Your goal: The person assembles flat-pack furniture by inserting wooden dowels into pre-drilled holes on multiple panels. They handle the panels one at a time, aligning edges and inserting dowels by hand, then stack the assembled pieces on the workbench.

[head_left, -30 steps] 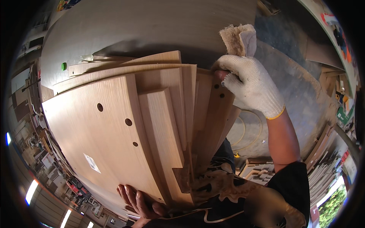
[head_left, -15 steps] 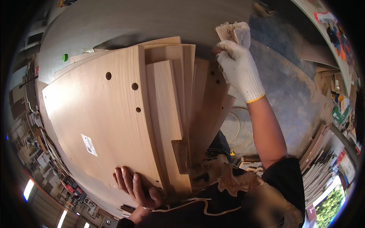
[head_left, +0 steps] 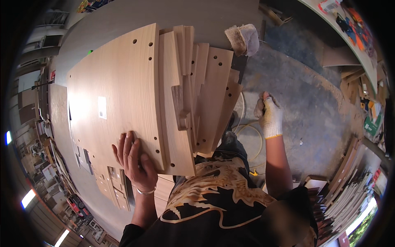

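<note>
My left hand (head_left: pixel 133 160) is bare, with a bracelet at the wrist. It lies on the near part of a large light wooden panel (head_left: pixel 115 82), fingers stretched out over its face. The panel has dark round holes near its edges and a white label (head_left: pixel 102 108). It tops a fanned stack of boards (head_left: pixel 214 94). My right hand (head_left: pixel 271 115), in a white knit glove with a yellow cuff, hangs over the floor right of the stack. Its fingers are curled round something brownish that I cannot make out. A folded beige cloth (head_left: pixel 242 40) rests at the table's far right corner, apart from both hands.
The stack lies on a grey table (head_left: pixel 205 16). A pale hose (head_left: pixel 258 140) with a yellow end coils on the concrete floor (head_left: pixel 312 115). Leaning boards (head_left: pixel 345 193) stand at the right. Tools (head_left: pixel 354 31) lie on a surface at the far right.
My right hand has come away from beside the cloth, down and toward me, over the floor. The cloth stays on the table. My left hand still lies on the panel; the view has shifted.
</note>
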`<action>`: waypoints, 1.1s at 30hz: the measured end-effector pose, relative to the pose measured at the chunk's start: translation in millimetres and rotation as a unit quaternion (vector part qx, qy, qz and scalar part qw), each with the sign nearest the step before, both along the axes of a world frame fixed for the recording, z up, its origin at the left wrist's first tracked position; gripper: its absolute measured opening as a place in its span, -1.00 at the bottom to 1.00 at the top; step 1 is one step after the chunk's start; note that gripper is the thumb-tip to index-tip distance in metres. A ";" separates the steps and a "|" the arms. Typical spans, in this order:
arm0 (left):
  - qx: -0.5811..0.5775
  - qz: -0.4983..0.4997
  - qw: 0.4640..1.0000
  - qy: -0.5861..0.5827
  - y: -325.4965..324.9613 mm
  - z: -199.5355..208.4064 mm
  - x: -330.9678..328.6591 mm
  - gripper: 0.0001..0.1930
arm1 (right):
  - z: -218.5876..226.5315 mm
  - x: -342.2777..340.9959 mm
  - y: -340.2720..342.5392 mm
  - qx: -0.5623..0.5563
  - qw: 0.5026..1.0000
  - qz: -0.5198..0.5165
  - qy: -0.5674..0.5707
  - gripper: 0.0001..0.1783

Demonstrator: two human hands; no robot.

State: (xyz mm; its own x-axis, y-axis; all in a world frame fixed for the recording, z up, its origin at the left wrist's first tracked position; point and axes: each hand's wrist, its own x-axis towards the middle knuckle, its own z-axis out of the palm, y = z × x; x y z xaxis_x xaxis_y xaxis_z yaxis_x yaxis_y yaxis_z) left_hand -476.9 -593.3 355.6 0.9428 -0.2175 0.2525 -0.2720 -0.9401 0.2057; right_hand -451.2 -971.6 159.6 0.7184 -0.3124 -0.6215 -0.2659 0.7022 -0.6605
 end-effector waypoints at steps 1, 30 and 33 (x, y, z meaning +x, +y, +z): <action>0.020 0.016 1.000 -0.013 6.4 -3.6 -3.6 -0.57 | -8.8 -15.7 -3.3 0.003 1.000 0.005 0.007 -0.69; -0.027 -0.072 0.969 -0.236 162.7 -49.4 46.6 -0.51 | 27.4 -182.2 89.5 0.064 0.994 -0.068 -0.053 -0.72; -0.009 -0.095 0.974 -0.205 176.0 -43.5 50.9 -0.59 | 27.0 -212.4 124.9 0.039 0.996 -0.062 -0.041 -0.65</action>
State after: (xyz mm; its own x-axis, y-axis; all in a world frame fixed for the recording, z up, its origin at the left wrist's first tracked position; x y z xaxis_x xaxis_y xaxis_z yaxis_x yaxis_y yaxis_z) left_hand -426.0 -417.3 312.1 0.7048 -0.3696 0.6056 -0.5031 -0.8622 0.0592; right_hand -663.6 -846.7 186.6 0.7264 -0.3552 -0.5884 -0.1212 0.7764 -0.6184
